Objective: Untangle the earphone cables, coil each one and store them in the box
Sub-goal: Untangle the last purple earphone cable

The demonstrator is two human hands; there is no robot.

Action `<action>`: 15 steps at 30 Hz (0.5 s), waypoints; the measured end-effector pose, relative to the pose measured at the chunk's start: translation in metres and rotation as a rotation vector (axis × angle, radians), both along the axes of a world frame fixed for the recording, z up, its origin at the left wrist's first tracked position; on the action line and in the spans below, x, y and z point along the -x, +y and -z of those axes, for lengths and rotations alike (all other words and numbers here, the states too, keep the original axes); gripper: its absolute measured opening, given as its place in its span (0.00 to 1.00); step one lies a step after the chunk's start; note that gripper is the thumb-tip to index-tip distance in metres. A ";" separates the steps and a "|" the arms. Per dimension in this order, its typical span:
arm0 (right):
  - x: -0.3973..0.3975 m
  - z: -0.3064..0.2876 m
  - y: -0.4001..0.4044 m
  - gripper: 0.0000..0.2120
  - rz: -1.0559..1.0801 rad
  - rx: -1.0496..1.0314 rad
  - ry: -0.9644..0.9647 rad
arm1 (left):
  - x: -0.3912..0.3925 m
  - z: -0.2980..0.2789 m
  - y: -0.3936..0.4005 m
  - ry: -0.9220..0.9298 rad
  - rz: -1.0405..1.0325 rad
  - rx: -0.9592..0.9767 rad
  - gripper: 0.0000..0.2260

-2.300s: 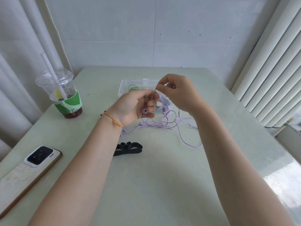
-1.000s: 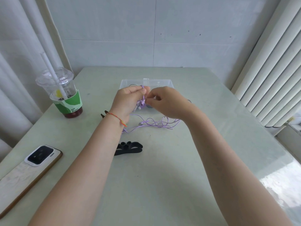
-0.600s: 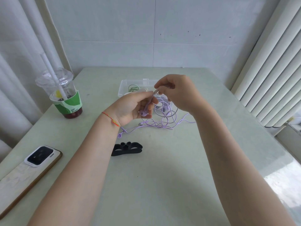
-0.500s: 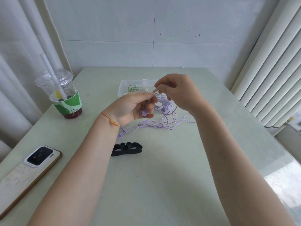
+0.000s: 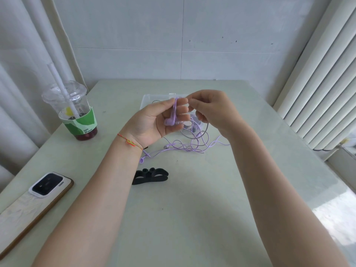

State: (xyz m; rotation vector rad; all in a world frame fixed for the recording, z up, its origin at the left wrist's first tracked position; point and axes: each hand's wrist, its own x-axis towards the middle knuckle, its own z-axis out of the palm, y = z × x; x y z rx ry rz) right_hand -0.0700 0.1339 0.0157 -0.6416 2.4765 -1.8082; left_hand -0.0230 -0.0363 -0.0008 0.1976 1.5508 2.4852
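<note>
Holding purple earphone cable (image 5: 174, 114) w/ both hands | box (image 5: 146, 99): contents mostly hidden

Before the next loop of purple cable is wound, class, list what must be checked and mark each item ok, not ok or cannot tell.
1. Left hand has a grip on the purple earphone cable, strands running over its fingers: ok.
2. Right hand pinches the cable beside the left fingertips: ok.
3. Loose cable on the table free of knots: not ok, it lies in crossed loops.
4. Clear box open to take the coil: cannot tell, the hands hide most of it.
5. Trailing earbud clear of the black holder: ok, they lie apart.
6. Cup and phone away from the cable: ok.
</note>
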 end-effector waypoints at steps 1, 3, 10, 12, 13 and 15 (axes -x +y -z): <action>-0.001 0.001 -0.001 0.07 -0.012 -0.037 -0.014 | 0.000 -0.001 -0.001 -0.005 -0.014 -0.042 0.13; -0.004 0.003 -0.003 0.09 -0.048 -0.138 -0.038 | 0.001 -0.002 -0.002 -0.009 -0.037 -0.109 0.12; -0.015 0.005 -0.012 0.14 -0.237 -0.551 -0.035 | 0.011 0.006 -0.003 0.102 -0.237 -0.058 0.13; -0.017 0.004 -0.015 0.16 -0.253 -0.622 -0.009 | 0.014 0.009 -0.005 0.135 -0.303 0.004 0.12; -0.018 0.003 -0.016 0.17 -0.257 -0.650 0.014 | 0.014 0.011 -0.005 0.133 -0.329 0.031 0.12; -0.020 0.001 -0.018 0.16 -0.253 -0.707 0.060 | 0.014 0.012 -0.005 0.114 -0.368 0.081 0.12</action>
